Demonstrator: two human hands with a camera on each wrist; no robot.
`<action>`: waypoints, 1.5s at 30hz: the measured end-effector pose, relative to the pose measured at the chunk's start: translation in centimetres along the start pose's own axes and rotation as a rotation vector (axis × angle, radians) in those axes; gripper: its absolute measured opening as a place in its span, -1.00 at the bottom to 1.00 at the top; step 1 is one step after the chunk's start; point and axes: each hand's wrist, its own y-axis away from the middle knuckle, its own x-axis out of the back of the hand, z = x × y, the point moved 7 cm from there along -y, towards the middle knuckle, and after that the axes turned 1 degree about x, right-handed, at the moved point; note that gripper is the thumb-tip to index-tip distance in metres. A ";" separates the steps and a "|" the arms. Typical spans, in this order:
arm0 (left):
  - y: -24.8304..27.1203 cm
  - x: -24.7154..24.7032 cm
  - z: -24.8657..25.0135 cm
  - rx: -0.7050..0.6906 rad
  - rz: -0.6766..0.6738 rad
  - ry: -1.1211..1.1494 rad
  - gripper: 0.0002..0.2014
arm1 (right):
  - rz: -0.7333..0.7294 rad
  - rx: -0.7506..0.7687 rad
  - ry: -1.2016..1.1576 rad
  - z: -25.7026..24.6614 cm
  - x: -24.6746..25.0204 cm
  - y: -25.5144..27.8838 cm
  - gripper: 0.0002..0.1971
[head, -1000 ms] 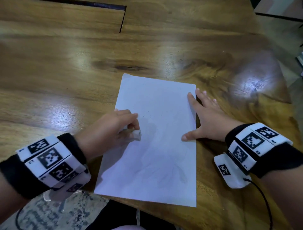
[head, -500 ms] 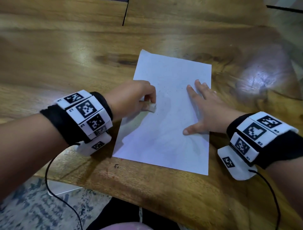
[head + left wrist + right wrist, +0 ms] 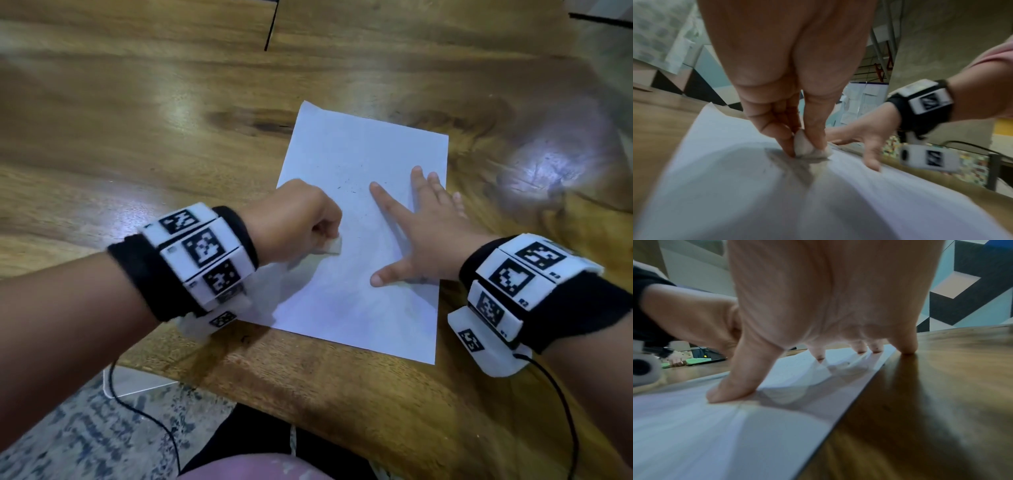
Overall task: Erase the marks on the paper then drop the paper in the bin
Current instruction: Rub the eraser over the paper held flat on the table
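On the wooden table (image 3: pixel 137 102) near its front edge | paper (image 3: pixel 363 308) lies flat, pinned by right hand (image 3: pixel 421 233), fingers spread | eraser (image 3: pixel 807 146) is pinched in left hand (image 3: pixel 294 222) | sheet judged light, limp, easily creased, best lifted by an edge | eraser crumbs (image 3: pixel 349 185) scattered; bin not seen.

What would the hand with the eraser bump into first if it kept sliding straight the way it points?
Probably the right hand, whose straight fingers press on the paper. The left hand pinching the eraser points roughly toward it, with only bare paper between.
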 end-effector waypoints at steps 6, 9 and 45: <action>2.5 -0.5 -0.5 0.036 -0.131 0.033 -0.92 | 0.004 0.005 -0.006 -0.1 0.0 0.2 0.28; -0.3 1.4 -0.9 0.078 0.012 0.028 -0.86 | 0.004 -0.003 -0.010 -0.1 0.0 0.2 0.28; 6.2 -0.6 -2.2 0.060 -0.136 0.027 -0.87 | -0.039 0.011 0.044 -0.7 -0.1 0.6 0.35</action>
